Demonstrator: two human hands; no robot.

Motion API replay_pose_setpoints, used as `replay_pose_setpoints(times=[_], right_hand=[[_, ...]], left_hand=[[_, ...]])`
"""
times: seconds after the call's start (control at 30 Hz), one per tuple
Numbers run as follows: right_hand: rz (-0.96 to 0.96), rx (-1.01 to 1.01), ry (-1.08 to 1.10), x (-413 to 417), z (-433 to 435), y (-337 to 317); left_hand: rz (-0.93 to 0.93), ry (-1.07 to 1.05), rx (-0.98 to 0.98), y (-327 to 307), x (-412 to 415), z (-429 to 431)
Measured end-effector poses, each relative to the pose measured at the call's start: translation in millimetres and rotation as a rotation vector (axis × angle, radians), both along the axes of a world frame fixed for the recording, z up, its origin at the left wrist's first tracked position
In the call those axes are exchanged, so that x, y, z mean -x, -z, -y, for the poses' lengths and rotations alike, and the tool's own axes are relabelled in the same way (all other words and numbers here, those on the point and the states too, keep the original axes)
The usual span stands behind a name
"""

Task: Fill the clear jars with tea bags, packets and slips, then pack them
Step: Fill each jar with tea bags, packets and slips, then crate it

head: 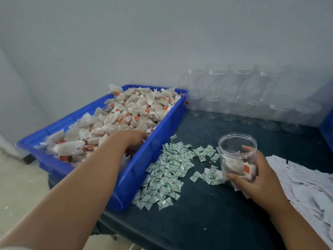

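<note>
Here, right hand grips a clear jar holding a few tea bags, just beside green packets on the worktop. Left hand is down in the blue bin; grip unclear.

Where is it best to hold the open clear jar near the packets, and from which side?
Grip the jar round its lower side wall, coming from the right, as the right hand does. It is held roughly upright with its mouth open on top, so the wall is the free part; the green packets crowd its left side.

Left hand extended, right hand curled.
</note>
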State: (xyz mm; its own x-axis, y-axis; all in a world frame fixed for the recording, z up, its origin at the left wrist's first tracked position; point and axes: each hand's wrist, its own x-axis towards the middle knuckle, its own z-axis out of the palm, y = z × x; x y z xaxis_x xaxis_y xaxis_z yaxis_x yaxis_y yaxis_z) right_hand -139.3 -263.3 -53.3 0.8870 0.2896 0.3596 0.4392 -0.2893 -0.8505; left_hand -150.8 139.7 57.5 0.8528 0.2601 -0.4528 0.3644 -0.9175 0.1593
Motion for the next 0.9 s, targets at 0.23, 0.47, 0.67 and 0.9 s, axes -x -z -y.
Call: replay_pose_setpoints(times=[0.23,0.47,0.67,0.9], right_hand=[[0.002,0.004,-0.011,-3,-1,3],[-0.012,0.016,0.0,-4,-3,5],[-0.011,0.014,0.034,-4,-2,3],[-0.009,-0.002,0.047,-1,-6,-2]], left_hand=[[-0.047,0.002,0.11,5,-6,-9],[-0.02,-0.011,0.032,12,-12,0],[0.519,-0.24,0.162,-4,-16,-19],[0.67,-0.553,0.61,-18,-15,-13]])
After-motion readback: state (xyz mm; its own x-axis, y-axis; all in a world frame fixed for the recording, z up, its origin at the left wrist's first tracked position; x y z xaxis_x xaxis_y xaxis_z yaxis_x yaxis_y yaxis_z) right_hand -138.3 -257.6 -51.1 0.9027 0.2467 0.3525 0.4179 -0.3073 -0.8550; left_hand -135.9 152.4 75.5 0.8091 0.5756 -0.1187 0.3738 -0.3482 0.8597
